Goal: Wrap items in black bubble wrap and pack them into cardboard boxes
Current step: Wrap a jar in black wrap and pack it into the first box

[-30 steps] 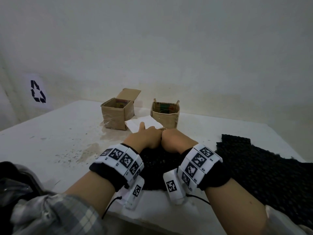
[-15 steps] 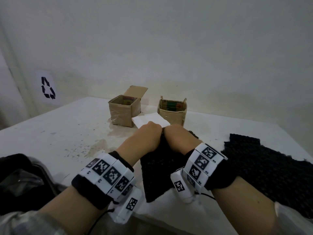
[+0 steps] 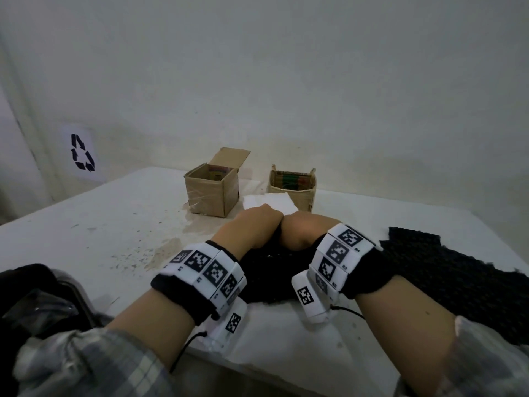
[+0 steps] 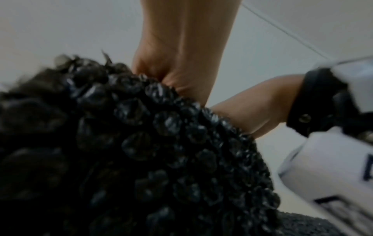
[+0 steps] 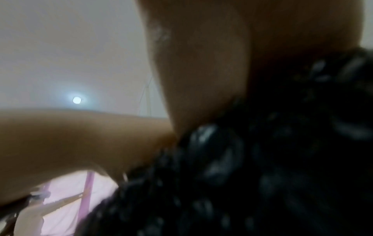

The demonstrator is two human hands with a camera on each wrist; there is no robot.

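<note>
A piece of black bubble wrap [image 3: 272, 270] hangs from both hands above the table's near edge. My left hand [image 3: 252, 227] and right hand [image 3: 300, 233] are side by side, knuckles touching, each gripping the wrap's far edge. The left wrist view shows the bubble wrap [image 4: 151, 143] bunched under curled fingers [image 4: 161, 70]. The right wrist view is blurred, with bubble wrap [image 5: 262, 159] below my palm. Whatever the wrap may hold is hidden. Two open cardboard boxes stand at the back: a square box [image 3: 211, 190] and a smaller box [image 3: 293, 187]. A white sheet [image 3: 269, 203] lies between them.
A large sheet of black bubble wrap [image 3: 446, 285] is spread on the right of the white table [image 3: 86, 224]. Stains mark the table left of centre. A dark bag [image 3: 34, 299] sits at the lower left. A recycling sign [image 3: 81, 156] is on the wall.
Both hands went from resting on the wrap to lifting it off the table, then came down and toward me a little. The head view shifted left.
</note>
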